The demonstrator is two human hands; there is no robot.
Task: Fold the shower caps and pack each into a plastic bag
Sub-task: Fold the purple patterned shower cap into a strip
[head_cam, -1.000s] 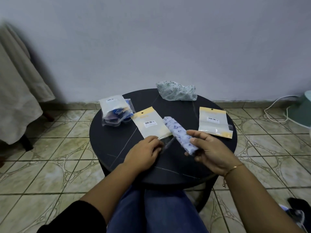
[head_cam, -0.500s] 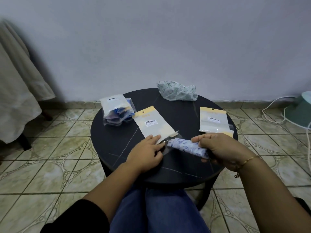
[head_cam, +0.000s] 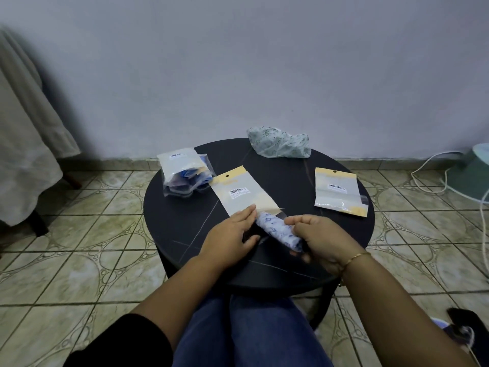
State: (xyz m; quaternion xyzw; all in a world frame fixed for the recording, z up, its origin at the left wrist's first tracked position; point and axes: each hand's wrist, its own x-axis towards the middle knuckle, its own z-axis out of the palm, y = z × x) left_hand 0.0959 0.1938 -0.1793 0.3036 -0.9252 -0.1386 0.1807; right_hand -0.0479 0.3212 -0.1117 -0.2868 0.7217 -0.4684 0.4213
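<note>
A rolled white shower cap with blue print (head_cam: pixel 277 230) lies low over the round black table (head_cam: pixel 185 221), gripped by my right hand (head_cam: pixel 317 239). Its far tip meets the open mouth of a plastic bag (head_cam: pixel 242 193) with a tan header and a barcode label. My left hand (head_cam: pixel 230 234) holds that bag's near edge, thumb below and fingers flat on top. A second flat plastic bag (head_cam: pixel 340 190) lies at the right. A loose, crumpled pale green shower cap (head_cam: pixel 279 143) sits at the table's far edge. A filled bag with blue contents (head_cam: pixel 184 172) rests at the far left.
The table stands on a tiled floor close to a grey wall. A cloth-covered piece of furniture (head_cam: pixel 23 144) is at the left. White cables (head_cam: pixel 434 170) and a pale green object (head_cam: pixel 476 170) lie at the right. My knees in blue jeans (head_cam: pixel 251 329) are under the table's near edge.
My right hand swung the rolled cap from pointing away to lying crosswise, then brought its tip to the bag's mouth. My left hand shifted onto the bag's near edge.
</note>
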